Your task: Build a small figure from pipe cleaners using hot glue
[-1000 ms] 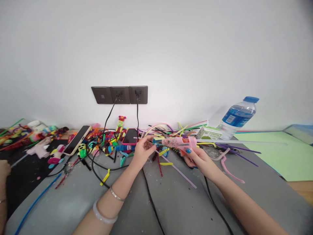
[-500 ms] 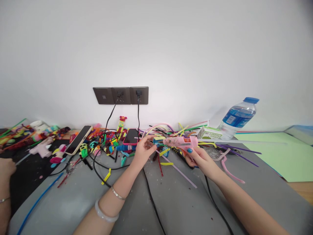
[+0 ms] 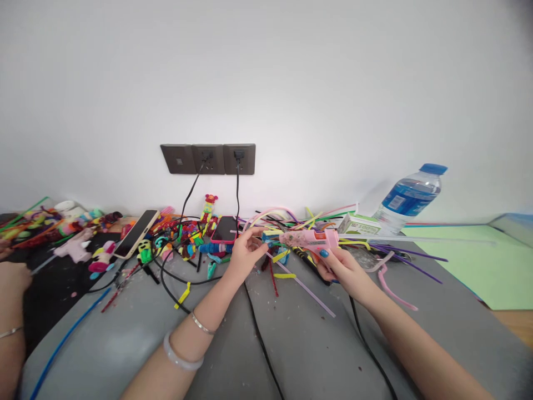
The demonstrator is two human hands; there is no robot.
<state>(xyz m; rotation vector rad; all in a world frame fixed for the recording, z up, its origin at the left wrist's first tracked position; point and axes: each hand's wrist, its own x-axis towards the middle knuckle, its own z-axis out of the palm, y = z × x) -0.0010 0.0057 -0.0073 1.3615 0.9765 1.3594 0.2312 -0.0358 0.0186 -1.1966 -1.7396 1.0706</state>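
Note:
My right hand (image 3: 341, 269) is closed round the grip of a pink hot glue gun (image 3: 310, 240), whose nozzle points left. My left hand (image 3: 244, 253) pinches a small blue and yellow pipe-cleaner piece (image 3: 270, 237) right at the nozzle tip. Both hands hover just above the grey mat (image 3: 291, 344). A black cord (image 3: 366, 350) runs from the gun back toward me. Cut pipe-cleaner bits, yellow (image 3: 283, 275) and red (image 3: 272, 283), lie under the hands, beside a long lilac stem (image 3: 308, 291).
A pile of coloured pipe-cleaner figures (image 3: 183, 239) and two phones (image 3: 137, 233) (image 3: 225, 229) lie at the back, charging from wall sockets (image 3: 208, 159). A water bottle (image 3: 410, 197) and green box (image 3: 358, 225) stand right. Another person's hand (image 3: 12, 278) is at the far left.
The view has shifted slightly. My hands and the glue gun stay together in almost the same place. The other person's hand at the far left has risen a little.

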